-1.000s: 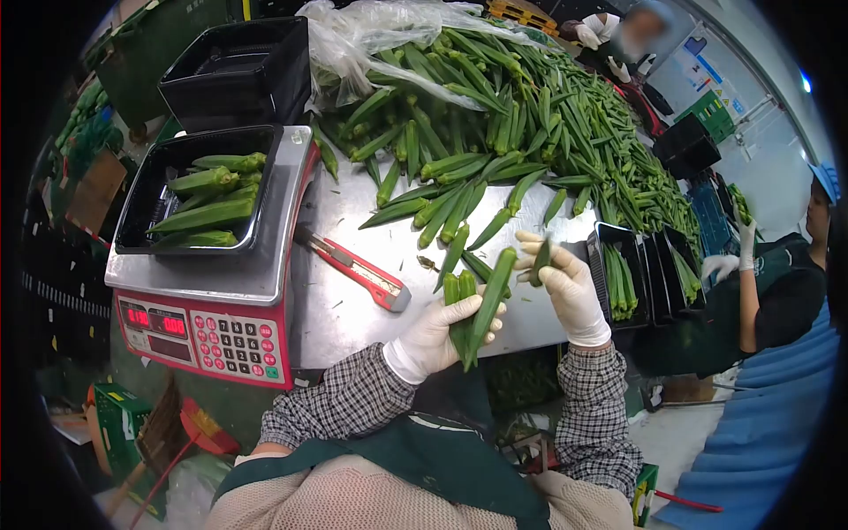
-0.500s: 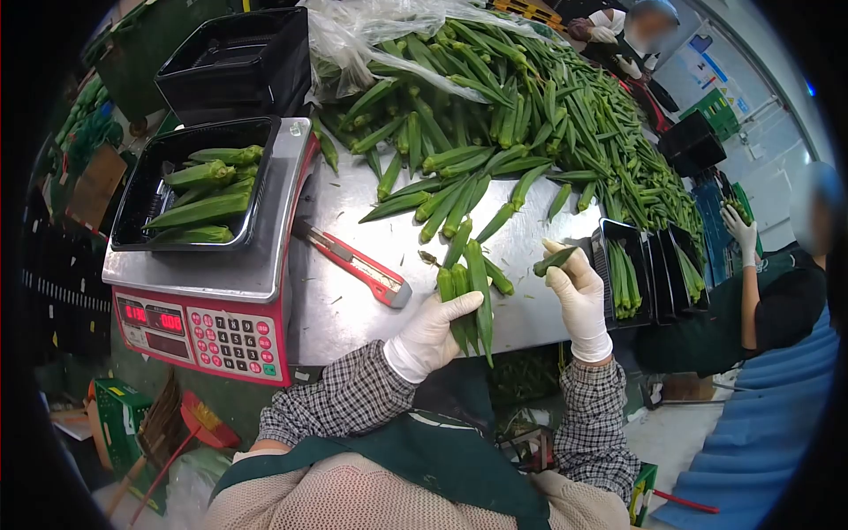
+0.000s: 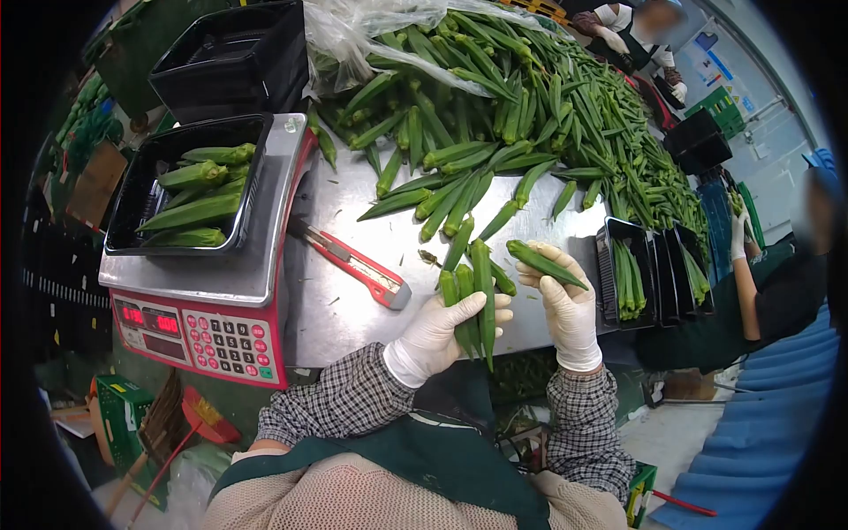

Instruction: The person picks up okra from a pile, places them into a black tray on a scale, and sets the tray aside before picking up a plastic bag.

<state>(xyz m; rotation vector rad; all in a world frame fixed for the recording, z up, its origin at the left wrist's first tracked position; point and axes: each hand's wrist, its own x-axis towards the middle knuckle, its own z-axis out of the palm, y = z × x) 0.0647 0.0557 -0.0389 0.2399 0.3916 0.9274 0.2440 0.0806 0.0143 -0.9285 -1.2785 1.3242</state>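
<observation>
Gloved in white, my left hand (image 3: 433, 340) is closed around several okra pods (image 3: 481, 300), their stem ends pointing away from me. My right hand (image 3: 570, 322), also gloved, pinches a single okra pod (image 3: 548, 263) between thumb and fingers, just right of the bunch. Beyond both hands, loose okra lies on the metal table (image 3: 340, 199) in front of a large okra heap (image 3: 530, 97). To the left rests a red and grey utility knife (image 3: 358, 268). A black tray (image 3: 124, 208) holding several okra pods (image 3: 199, 208) sits on the scale (image 3: 194, 322).
Empty black trays (image 3: 225, 66) are stacked behind the scale. At the right edge of the table stand black trays with okra (image 3: 629, 278). Clear plastic film (image 3: 353, 44) covers part of the heap. Two co-workers are at the right, one nearer (image 3: 786, 291) and one farther off (image 3: 632, 35).
The pod in my right hand has turned and now shows its full length, its stem end toward the bunch. My left hand stays nearly in place. The nearer co-worker has shifted.
</observation>
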